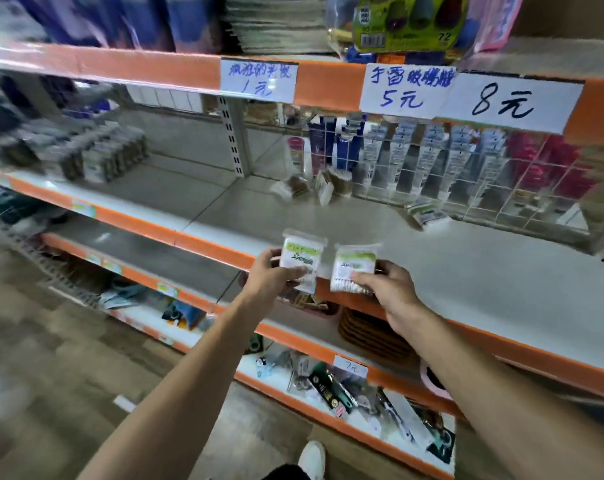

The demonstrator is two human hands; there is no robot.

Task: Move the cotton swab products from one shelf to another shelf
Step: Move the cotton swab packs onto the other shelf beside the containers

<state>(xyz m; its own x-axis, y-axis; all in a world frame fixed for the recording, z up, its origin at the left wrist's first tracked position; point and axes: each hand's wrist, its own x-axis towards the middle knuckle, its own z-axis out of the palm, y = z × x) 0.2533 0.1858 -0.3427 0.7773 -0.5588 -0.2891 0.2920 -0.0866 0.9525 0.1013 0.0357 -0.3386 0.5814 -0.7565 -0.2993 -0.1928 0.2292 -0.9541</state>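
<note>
Up close, two bare arms reach from the bottom of the view toward a store shelf rack with orange front edges. The left hand [269,275] grips one cotton swab packet [302,258] between thumb and curled fingers, holding it upright just in front of the middle shelf [467,271] edge. The right hand [389,287] pinches a second cotton swab packet [354,268], tilted slightly, just beside the first at its 3 o'clock; the two packets are close but their touching cannot be told. Both packets are clear bags with a green and white label and white swab tips showing at the bottom.

On the middle shelf, at 12 o'clock from the hands, a few loose swab packs [314,187] lie tipped over near the back. At 2 o'clock another swab pack [427,214] lies flat in front of a clear divider rack [484,174] holding tubes and red items. At 10 o'clock, far along the same shelf, a blurred row of swab packs [99,157] stands together.

Handwritten price labels [508,103] hang on the upper shelf edge. Below, a lower shelf [363,424] carries small tools and packaged goods. A white shoe [312,459] shows at 6 o'clock on the floor
</note>
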